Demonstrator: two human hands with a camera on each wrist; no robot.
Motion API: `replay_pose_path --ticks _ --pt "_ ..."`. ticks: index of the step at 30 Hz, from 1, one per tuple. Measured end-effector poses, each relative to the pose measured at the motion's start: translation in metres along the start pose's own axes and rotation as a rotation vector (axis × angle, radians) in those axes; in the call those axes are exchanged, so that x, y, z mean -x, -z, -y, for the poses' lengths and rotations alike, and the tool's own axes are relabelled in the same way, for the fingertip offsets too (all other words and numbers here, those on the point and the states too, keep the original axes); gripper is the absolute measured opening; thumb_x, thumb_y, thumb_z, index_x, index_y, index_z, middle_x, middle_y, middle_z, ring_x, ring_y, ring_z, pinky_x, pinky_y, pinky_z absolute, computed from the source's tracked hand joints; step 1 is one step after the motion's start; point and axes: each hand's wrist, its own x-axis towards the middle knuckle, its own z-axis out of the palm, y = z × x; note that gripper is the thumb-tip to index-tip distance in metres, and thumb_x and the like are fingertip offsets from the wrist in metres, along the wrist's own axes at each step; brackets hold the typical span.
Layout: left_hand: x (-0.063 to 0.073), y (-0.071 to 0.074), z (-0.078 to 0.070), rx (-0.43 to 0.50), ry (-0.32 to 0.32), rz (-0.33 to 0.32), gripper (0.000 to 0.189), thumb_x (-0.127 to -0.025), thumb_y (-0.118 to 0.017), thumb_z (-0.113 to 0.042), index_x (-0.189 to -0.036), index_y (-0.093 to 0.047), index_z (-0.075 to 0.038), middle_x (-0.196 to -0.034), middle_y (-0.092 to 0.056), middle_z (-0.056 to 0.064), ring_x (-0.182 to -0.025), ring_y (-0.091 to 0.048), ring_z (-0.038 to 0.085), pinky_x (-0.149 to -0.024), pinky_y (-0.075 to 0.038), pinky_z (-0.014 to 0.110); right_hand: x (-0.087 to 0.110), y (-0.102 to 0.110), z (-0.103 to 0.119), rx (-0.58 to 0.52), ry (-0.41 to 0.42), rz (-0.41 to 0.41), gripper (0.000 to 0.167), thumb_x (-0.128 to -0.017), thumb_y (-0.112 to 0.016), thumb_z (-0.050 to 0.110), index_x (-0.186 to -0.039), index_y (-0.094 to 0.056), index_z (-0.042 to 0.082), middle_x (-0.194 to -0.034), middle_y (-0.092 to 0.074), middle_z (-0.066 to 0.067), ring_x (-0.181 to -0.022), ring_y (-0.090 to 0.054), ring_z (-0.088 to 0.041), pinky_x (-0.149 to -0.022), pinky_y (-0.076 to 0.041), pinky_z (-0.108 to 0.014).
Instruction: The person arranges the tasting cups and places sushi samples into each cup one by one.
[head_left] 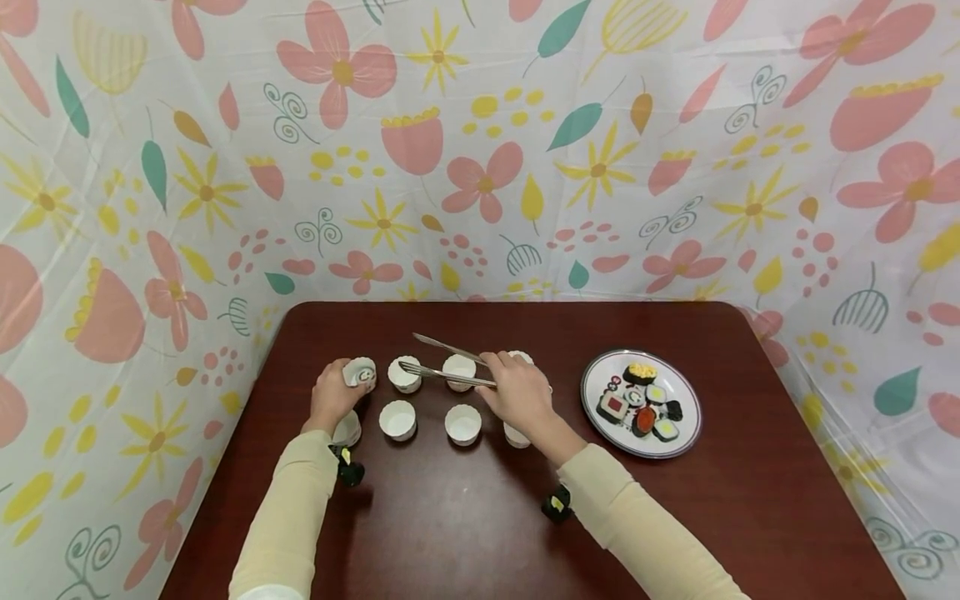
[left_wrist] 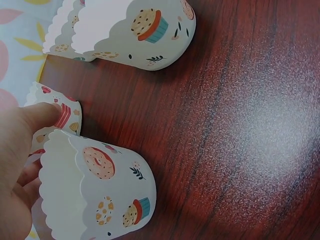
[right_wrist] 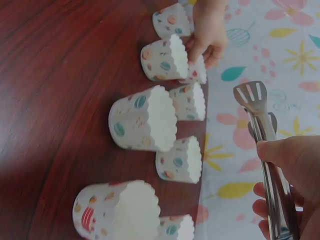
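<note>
My left hand point(head_left: 332, 396) grips a white paper baking cup point(head_left: 358, 367) at the far left of the table, its mouth tilted toward me. A small sushi roll point(head_left: 365, 376) shows inside it. In the left wrist view the thumb lies against that cup's printed side point(left_wrist: 65, 115), behind a nearer cup point(left_wrist: 102, 185). My right hand point(head_left: 522, 395) holds metal tongs point(head_left: 442, 374) by the handle end, thumb on one arm. Their slotted tips point(right_wrist: 252, 95) point left, apart, over the back row of cups. In the right wrist view nothing sits between the tips.
Several more scalloped baking cups stand in two rows, such as one front cup point(head_left: 397, 421) and one back cup point(head_left: 405, 377). A round plate point(head_left: 633, 443) with several sushi pieces point(head_left: 644, 421) lies to the right. Patterned cloth point(head_left: 480, 183) hangs behind the brown table point(head_left: 450, 533).
</note>
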Motion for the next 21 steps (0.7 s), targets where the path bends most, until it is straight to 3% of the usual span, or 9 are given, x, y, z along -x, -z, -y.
replay_pose_path --ticks 11,21 --pt "0.001 -0.001 0.000 -0.003 -0.005 -0.004 0.061 -0.082 -0.068 -0.024 -0.133 -0.042 -0.002 -0.124 -0.049 0.022 -0.107 -0.052 0.040 -0.085 -0.043 0.053 0.036 0.006 -0.038 -0.029 -0.041 -0.068 0.049 -0.074 -0.075 0.032 -0.115 -0.060 0.012 -0.090 -0.063 -0.003 -0.073 -0.058 -0.022 -0.056 -0.046 -0.034" --pt "0.001 -0.001 0.000 0.005 -0.012 -0.016 0.061 -0.081 -0.068 -0.022 -0.132 -0.043 -0.001 -0.121 -0.050 0.023 -0.106 -0.052 0.041 -0.085 -0.043 0.054 0.070 0.017 -0.071 -0.055 -0.128 -0.104 0.052 -0.071 -0.078 0.032 -0.116 -0.060 0.013 -0.091 -0.064 -0.005 -0.073 -0.061 -0.026 -0.054 -0.047 -0.039"
